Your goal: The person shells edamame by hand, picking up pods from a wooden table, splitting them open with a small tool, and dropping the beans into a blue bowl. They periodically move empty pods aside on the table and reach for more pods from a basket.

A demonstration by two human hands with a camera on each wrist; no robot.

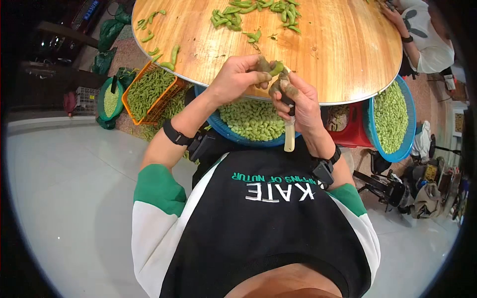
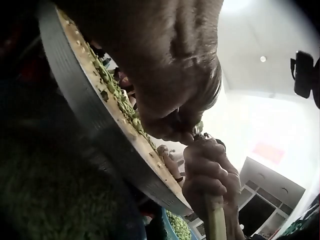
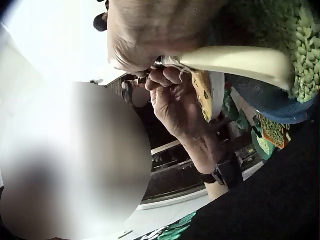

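Over the near edge of the round wooden table (image 1: 343, 54), both hands meet in the head view. The left hand (image 1: 236, 79) pinches a green bean pod (image 1: 277, 68) between thumb and fingers. The right hand (image 1: 306, 102) grips a small tool with a cream handle (image 1: 289, 135), which points back toward the body. In the left wrist view a bit of metal shows at the right hand's fingertips; the rest of the tool's working end is hidden. Below the hands, shelled green beans (image 1: 251, 119) fill a blue basin (image 1: 218, 128).
More pods (image 1: 228, 19) lie scattered on the tabletop. At the left stand an orange crate (image 1: 130, 110) of pods and a green basin (image 1: 117, 110) of beans. Another blue basin (image 1: 410, 134) of beans stands right, beside a red stool (image 1: 354, 124). Another person (image 1: 422, 39) sits at far right.
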